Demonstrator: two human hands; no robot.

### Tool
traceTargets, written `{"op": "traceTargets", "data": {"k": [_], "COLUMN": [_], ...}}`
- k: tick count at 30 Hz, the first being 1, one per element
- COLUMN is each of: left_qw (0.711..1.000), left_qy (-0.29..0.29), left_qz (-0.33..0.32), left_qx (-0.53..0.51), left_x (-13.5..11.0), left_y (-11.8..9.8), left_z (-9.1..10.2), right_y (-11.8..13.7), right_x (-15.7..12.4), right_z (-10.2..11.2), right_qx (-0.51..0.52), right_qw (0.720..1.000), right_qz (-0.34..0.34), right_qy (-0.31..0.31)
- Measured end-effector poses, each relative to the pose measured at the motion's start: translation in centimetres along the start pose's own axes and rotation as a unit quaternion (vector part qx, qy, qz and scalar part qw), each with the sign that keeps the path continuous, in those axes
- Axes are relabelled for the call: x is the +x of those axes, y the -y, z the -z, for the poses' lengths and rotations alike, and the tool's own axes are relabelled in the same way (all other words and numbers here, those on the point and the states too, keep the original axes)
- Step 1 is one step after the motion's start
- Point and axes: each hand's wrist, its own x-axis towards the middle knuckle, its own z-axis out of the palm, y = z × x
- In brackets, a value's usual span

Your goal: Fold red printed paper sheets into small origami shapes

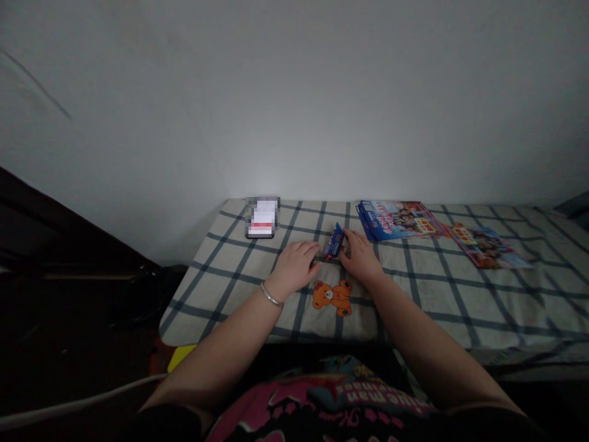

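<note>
A small blue printed piece [335,241], folded or triangular in shape, stands tilted on the checked cloth between my hands. My right hand [362,256] is at its right edge, thumb in front and fingers behind, gripping it. Just to the left, my left hand [297,265], with a silver bangle at the wrist, rests low over the cloth. Its fingers are stretched out and its thumb is apart, with nothing visible in it. An orange teddy bear picture [332,297] lies flat on the cloth, nearer to me than the blue piece.
A phone [262,218] with a lit screen lies at the back left. Several glossy printed leaflets [396,219] are stacked at the back right, with another leaflet [490,245] farther right. The checked cloth [216,276] covers the table, which meets a white wall [294,110].
</note>
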Motion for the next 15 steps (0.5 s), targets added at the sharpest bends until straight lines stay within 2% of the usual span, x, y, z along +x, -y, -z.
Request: {"op": "traceTargets", "data": {"k": [8, 15], "left_qw": [1.0, 0.998], "left_qy": [0.005, -0.013], "left_qz": [0.002, 0.012], "left_qx": [-0.015, -0.068], "left_x": [-0.2, 0.0], "left_y": [0.5, 0.4], "left_z": [-1.1, -0.8], "right_y": [0.8, 1.3], "right_x": [0.1, 0.4], "right_z": [0.9, 1.5], "right_qx": [0.056, 0.091], "right_qw": [0.996, 0.993], "right_qz": [0.037, 0.034], "right_qy": [0.05, 0.07]}}
